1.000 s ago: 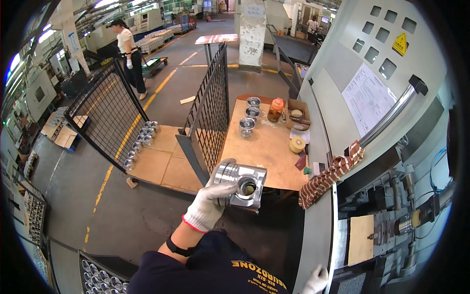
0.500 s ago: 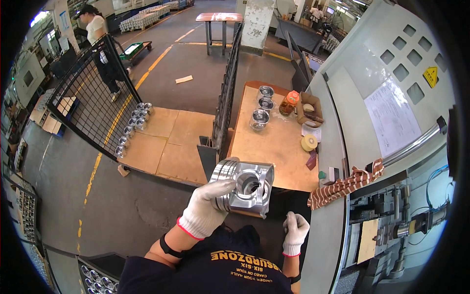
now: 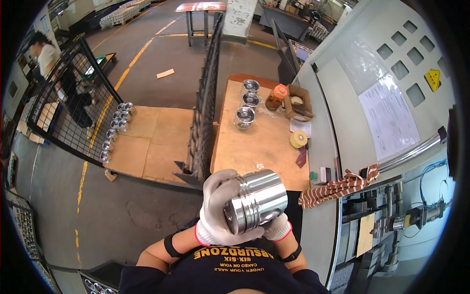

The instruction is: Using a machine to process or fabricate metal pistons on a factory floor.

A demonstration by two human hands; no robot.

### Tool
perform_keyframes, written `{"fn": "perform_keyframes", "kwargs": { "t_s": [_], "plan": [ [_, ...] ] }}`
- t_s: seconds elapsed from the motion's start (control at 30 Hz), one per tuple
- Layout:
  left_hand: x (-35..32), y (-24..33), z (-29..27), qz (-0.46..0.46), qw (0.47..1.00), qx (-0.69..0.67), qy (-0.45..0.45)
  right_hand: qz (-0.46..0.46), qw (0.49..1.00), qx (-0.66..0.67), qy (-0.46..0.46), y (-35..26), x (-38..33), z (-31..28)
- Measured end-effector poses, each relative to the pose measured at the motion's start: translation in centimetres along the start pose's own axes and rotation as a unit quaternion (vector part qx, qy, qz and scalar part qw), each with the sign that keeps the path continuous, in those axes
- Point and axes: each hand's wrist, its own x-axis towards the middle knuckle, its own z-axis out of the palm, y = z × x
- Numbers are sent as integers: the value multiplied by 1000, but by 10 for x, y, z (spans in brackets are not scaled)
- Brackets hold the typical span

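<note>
the metal piston (image 3: 257, 200) is off the bench, held in the air close to the person's chest, just short of the bench's (image 3: 254, 147) near edge. it lies tilted on its side, ringed end toward the lower left, shiny skirt toward the upper right. the left hand (image 3: 220, 208), in a white knit glove, wraps over the top and the ringed end, its grip pressed firmly around the piston. the right hand (image 3: 277, 229) sits beneath, mostly hidden by the part; it cups the underside, though i cannot tell how tightly its fingers close.

to my eye this is a turning-over, looking-at-it kind of hold, and doing it well means keeping both hands on: the polished skirt looks slippery against knit gloves, so the lower hand should carry the weight while the upper one steers the turn. keeping it low and over the bench rather than the floor would be wise.

further out, three more pistons (image 3: 244, 116) stand in a row toward the bench's far edge, beside an orange-capped bottle (image 3: 275, 97), a small cardboard box (image 3: 297, 102) and a roll of tape (image 3: 297, 139) along the right edge. a wire fence panel (image 3: 205, 98) runs along the bench's left side.
</note>
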Motion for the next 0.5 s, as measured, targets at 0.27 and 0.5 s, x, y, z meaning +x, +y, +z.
{"fn": "perform_keyframes", "kwargs": {
  "t_s": [0.27,0.5],
  "plan": [
    [7,-33,23,-280,850,-444,43,36,939,-334,75,-67,35,-13],
    [9,-36,35,-438,631,-637,67,-114,741,-651,119,-81,29,1]
  ]
}}
